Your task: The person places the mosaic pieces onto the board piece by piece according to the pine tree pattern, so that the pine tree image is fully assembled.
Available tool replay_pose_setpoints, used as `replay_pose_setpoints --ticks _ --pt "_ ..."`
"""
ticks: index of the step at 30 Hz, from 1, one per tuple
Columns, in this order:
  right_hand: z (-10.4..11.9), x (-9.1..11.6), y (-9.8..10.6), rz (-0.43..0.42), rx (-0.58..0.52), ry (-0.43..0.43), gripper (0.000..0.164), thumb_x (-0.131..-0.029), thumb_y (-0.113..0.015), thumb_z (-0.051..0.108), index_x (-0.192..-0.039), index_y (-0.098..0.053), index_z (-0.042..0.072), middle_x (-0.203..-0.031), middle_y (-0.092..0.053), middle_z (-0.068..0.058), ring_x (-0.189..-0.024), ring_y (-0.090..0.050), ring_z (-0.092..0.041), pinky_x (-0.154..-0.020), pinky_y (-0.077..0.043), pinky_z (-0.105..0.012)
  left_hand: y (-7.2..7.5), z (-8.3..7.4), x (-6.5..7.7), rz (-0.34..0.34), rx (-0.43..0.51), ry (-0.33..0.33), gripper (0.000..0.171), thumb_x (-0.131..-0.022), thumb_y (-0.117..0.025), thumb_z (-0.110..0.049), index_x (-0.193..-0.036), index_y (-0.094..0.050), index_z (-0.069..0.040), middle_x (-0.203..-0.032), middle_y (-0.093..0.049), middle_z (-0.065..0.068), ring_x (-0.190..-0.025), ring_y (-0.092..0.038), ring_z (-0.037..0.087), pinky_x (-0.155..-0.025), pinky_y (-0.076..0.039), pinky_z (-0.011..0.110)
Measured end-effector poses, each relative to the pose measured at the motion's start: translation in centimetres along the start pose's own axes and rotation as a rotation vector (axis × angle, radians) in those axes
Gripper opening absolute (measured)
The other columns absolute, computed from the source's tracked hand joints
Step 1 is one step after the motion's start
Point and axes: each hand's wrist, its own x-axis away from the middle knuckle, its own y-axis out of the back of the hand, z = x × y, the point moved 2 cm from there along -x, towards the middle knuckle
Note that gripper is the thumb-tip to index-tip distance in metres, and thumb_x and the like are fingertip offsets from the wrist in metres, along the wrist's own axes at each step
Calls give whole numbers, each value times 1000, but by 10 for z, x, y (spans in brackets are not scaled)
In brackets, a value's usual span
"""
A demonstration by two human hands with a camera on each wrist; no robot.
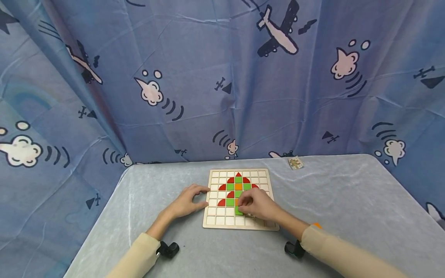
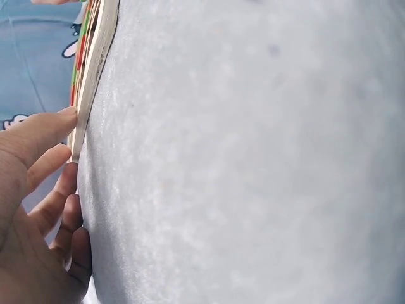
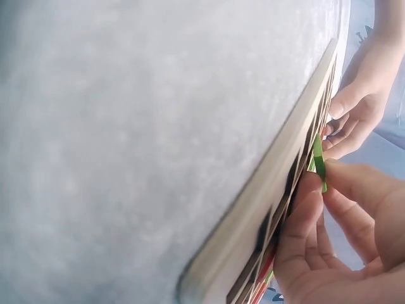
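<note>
A light wooden grid board (image 1: pixel 215 221) lies on the table, with a pattern of green and orange squares, rounded red pieces and a red triangle (image 1: pixel 238 175) at its top. My right hand (image 1: pixel 259 204) pinches a green square tile (image 3: pixel 320 168) between thumb and fingertips, low in the board's middle column. In the right wrist view the tile stands tilted against the grid. My left hand (image 1: pixel 185 200) touches the board's left edge with thumb and fingertips, its fingers loosely bent. The right hand hides part of the pattern's right side.
A small patterned square (image 1: pixel 296 163) lies near the table's back edge. An orange piece (image 1: pixel 318 225) shows partly from behind the right sleeve. Behind the grey cloth-covered table (image 1: pixel 167 173) hangs a blue curtain (image 1: pixel 194 77). Black devices (image 1: pixel 169 250) are at both wrists.
</note>
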Motion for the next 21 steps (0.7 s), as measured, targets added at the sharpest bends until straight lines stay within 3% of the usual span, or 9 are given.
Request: replay_pose_setpoints --ticks 11,15,21 --pt "0 3 8 3 -13 10 10 -84 -81 0 -81 -73 7 -72 -62 5 -68 -58 -14 -61 -50 -27 0 0 0 -2 -2 -11 44 -93 -76 -18 -133 -63 -5 -124 -61 11 -111 -56 31 -96 -41 51" --pt "-5 8 21 10 -59 33 6 -86 -79 1 -84 -74 4 -76 -65 3 -68 -60 -16 -62 -52 -28 0 0 0 -3 3 -7 44 -93 -77 -17 -133 -63 -5 -124 -61 11 -110 -56 31 -96 -42 51" --pt "-19 25 50 25 -104 -10 4 -90 -77 4 -93 -74 3 -87 -67 -1 -76 -62 -20 -67 -54 -28 1 -1 1 8 3 14 45 -93 -76 -17 -135 -63 -6 -125 -61 10 -112 -55 31 -97 -42 50"
